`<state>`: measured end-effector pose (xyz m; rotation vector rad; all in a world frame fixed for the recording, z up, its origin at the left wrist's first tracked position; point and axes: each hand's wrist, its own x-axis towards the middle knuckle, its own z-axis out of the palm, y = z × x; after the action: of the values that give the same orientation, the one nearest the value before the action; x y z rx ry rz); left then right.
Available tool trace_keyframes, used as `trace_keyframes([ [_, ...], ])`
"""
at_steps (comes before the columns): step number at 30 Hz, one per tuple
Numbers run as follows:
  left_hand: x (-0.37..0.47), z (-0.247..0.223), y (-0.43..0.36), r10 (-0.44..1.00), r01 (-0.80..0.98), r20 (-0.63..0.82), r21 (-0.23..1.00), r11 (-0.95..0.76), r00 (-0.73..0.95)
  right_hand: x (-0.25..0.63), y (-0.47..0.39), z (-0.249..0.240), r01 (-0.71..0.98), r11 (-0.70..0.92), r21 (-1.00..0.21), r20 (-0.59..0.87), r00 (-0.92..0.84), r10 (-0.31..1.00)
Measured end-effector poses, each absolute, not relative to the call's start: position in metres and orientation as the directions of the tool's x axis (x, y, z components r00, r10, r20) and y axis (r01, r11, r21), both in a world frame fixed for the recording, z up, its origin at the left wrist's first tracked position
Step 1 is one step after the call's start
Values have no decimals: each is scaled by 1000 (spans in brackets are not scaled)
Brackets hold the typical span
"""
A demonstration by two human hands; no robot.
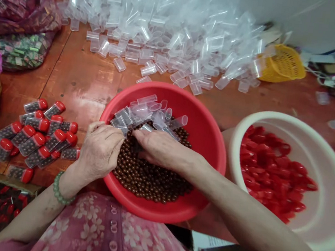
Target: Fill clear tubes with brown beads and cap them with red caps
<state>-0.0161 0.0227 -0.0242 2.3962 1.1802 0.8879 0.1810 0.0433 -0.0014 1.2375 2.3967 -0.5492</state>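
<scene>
Your left hand (101,149) is curled at the near-left rim of the one red bowl (220,161); you can't tell from here what it grips. Your right hand (161,147) reaches inside, fingers bent down among brown beads (147,186), too many to count; its hold is hidden too. You seem to be at the scooping or picking step, which calls for light fingers on rolling beads. Just beyond lie about a dozen clear tubes (145,110). Leftward sit roughly eighteen capped tubes (32,143); rightward, one white basin (331,196). Farther off is one yellow basket (286,65).
</scene>
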Motion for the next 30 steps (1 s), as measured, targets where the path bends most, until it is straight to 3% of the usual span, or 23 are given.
trace_keyframes([
  [2,-16,-25,22,796,591,392,533,-605,461,194,42,-3,855,468,-225,-510,-512,691],
  [5,-16,-26,23,792,583,408,536,-611,454,211,40,-5,821,328,-468,-390,-524,757],
  [7,-16,-26,24,792,581,408,538,-611,454,215,37,-8,758,166,-631,-295,-432,852],
  [9,-15,-26,24,792,582,403,538,-610,458,211,33,-14,712,19,-702,-241,-263,934],
  [11,-15,-25,25,791,583,401,535,-611,462,201,26,-22,731,-27,-682,-188,-140,972],
  [14,-15,-26,25,789,582,409,533,-614,458,185,15,-31,838,57,-542,-159,-170,973],
  [18,-15,-27,24,788,576,412,538,-615,457,178,6,-30,918,121,-378,-352,-264,898],
  [21,-15,-28,24,784,570,418,538,-620,458,183,4,-24,890,131,-436,-454,-343,822],
  [24,-15,-28,24,784,564,420,544,-621,458,189,6,-16,831,80,-551,-434,-367,823],
  [26,-15,-29,24,784,560,427,548,-621,452,192,7,-11,839,65,-540,-412,-332,849],
  [28,-15,-29,24,782,557,432,548,-624,450,192,8,-6,895,168,-414,-398,-344,850],
  [30,-15,-29,24,779,556,436,545,-627,451,189,8,-5,917,352,-189,-423,-399,813],
])
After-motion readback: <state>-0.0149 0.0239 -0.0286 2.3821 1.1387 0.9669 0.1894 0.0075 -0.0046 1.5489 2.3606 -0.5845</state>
